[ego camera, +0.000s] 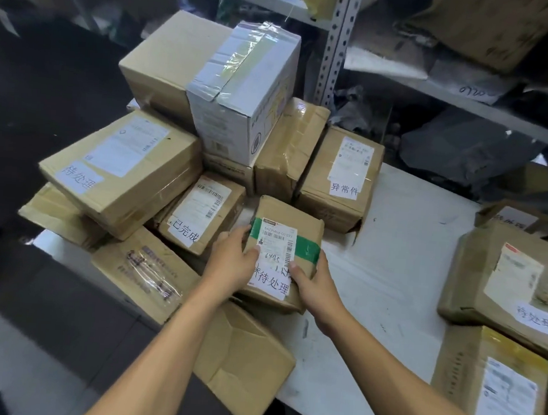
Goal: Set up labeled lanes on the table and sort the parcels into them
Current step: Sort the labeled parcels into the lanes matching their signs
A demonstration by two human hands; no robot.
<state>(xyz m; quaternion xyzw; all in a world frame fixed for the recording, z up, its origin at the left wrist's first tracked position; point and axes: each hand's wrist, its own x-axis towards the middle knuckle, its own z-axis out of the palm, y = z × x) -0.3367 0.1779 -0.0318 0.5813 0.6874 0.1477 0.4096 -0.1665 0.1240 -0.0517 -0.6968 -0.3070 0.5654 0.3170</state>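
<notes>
A small brown parcel [300,223] with a green tape band and a white handwritten label lies at the middle of the white table [401,265]. My left hand [233,259] grips its left side, thumb on the shipping label. My right hand [314,283] grips its right near corner, thumb on top. Labeled parcels surround it: one [200,215] just to the left, a bigger one [123,171] further left, and one [339,179] behind it.
A white box [242,91] tops the stack of brown boxes at the back left. Three more parcels [504,281] lie at the table's right edge. An unlabeled box [242,364] overhangs the near table edge. Metal shelving [334,49] with dark bags stands behind.
</notes>
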